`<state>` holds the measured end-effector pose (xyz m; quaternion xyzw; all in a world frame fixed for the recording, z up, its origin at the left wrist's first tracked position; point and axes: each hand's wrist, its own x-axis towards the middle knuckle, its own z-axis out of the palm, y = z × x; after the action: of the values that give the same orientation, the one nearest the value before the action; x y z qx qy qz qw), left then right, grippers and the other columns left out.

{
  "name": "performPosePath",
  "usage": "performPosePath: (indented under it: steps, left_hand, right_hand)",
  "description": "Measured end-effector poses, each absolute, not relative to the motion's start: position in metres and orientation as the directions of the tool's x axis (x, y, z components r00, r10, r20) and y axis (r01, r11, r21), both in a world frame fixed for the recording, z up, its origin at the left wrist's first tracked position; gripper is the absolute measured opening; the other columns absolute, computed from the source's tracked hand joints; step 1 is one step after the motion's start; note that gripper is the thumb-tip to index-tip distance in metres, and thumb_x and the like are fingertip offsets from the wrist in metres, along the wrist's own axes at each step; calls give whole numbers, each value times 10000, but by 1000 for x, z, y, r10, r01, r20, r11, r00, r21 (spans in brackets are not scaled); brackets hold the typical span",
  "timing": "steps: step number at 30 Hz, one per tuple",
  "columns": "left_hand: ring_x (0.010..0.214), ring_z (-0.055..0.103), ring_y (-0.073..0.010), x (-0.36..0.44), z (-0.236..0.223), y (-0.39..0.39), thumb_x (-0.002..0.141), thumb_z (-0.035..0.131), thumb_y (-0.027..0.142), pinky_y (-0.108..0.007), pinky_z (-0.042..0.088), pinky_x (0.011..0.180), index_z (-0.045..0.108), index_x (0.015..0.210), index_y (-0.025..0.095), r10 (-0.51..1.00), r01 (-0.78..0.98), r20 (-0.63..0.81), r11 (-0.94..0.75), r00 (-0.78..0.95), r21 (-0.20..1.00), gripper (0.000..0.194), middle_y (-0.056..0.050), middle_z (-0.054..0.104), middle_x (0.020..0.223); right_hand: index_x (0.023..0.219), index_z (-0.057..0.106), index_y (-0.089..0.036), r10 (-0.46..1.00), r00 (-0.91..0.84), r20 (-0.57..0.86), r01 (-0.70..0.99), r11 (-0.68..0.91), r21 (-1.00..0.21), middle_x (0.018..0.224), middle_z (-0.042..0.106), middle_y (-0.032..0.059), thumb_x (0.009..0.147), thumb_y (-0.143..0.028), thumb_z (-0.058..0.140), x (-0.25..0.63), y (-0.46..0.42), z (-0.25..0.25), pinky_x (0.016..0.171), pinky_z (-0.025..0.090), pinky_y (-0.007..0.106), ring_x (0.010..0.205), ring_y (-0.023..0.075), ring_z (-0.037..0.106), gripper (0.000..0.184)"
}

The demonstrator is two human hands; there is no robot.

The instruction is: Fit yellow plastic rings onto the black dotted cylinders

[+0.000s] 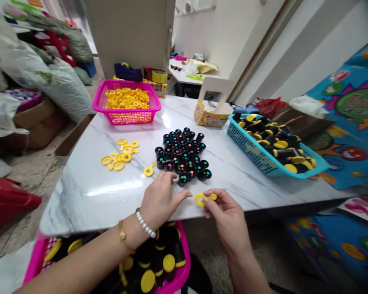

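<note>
Between the thumb and fingers of my right hand [225, 208] is a yellow plastic ring piece with a short tab [199, 199], held just over the table's front edge. My left hand [161, 198] reaches in beside it, thumb stretched out and fingers apart, with nothing seen in it. Its fingertips are close to the nearest of the black cylinders [183, 179]; whether they touch cannot be made out. Several such cylinders with coloured dots on top stand upright in a tight cluster [180, 152]. One loose yellow ring piece [148, 171] lies left of them, and a small pile of yellow ring pieces [122, 156] lies farther left.
A pink basket [127, 116] of yellow pieces stands at the back left. An open printed box [211, 116] is at the back. At right, a teal basket [263, 157] holds black-and-yellow cylinders; another pink basket [184, 261] of them sits below the marble-patterned table [110, 200].
</note>
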<state>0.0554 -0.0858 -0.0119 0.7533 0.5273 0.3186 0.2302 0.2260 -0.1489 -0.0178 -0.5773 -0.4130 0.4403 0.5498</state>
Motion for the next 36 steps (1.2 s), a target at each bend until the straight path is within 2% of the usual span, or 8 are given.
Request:
performPosePath:
  steps: [4,7,11,16,21,26,31,36]
  left_hand:
    - [811,600,-210,66,-12,-75,756,663,491,-324,478,701,595,962,161,940,748,220,-340,260,569,395,-67,619,910]
    - [796,598,-197,64,-9,-79,799,631,416,-307,470,685,592,933,173,936,760,202,-352,288,547,280,-53,606,895]
    - [781,588,-167,34,-10,-100,789,634,321,-280,470,671,559,903,188,934,711,196,-354,298,608,191,-43,585,940]
    - [685,585,-153,-7,-13,-122,766,670,317,-264,463,614,526,912,196,962,703,134,-267,240,659,238,9,598,748]
    - [832,605,-146,-14,-19,-127,781,685,269,-261,489,743,595,1060,219,944,607,226,-328,240,724,298,-21,639,944]
    - [715,565,-123,-13,-23,-128,786,679,355,-237,464,656,672,984,232,957,623,196,-287,212,728,233,-7,568,833]
    - [723,576,-153,-16,-19,-126,800,651,384,-258,440,652,672,940,203,959,650,134,-269,250,711,230,-14,613,769]
    - [583,554,-114,-23,-4,-122,836,579,378,-222,396,546,685,866,191,944,466,9,-172,331,868,217,10,627,647]
  right_hand:
    - [883,642,-185,969,241,-61,7,-65,-998,765,598,2,753,-322,725,229,-148,-19,526,423,190,611,98,509,206]
    - [902,653,-192,975,200,-93,-6,-94,-996,764,617,-2,735,-310,746,225,-151,-20,574,453,198,615,92,521,225]
    - [900,685,-189,975,188,-119,-26,-116,-993,761,630,3,727,-290,755,223,-153,-22,583,460,209,617,97,536,213]
    - [812,696,-176,988,29,-153,-109,-149,-983,786,641,12,713,-279,763,200,-135,-17,466,407,191,517,69,502,158]
    - [811,684,-157,939,-204,-278,-52,-294,-954,538,575,-20,710,-349,756,155,-111,-6,406,377,179,438,76,474,228]
    - [776,671,-149,948,-181,-262,47,-258,-965,500,561,-32,698,-345,761,144,-103,-7,405,386,176,410,65,460,230]
    - [795,641,-160,929,-214,-301,65,-294,-954,511,579,-27,734,-345,736,147,-102,-8,448,442,194,434,81,505,216]
    - [792,607,-161,932,-210,-295,135,-271,-953,630,621,-6,746,-360,721,145,-104,-4,456,460,198,484,86,537,234]
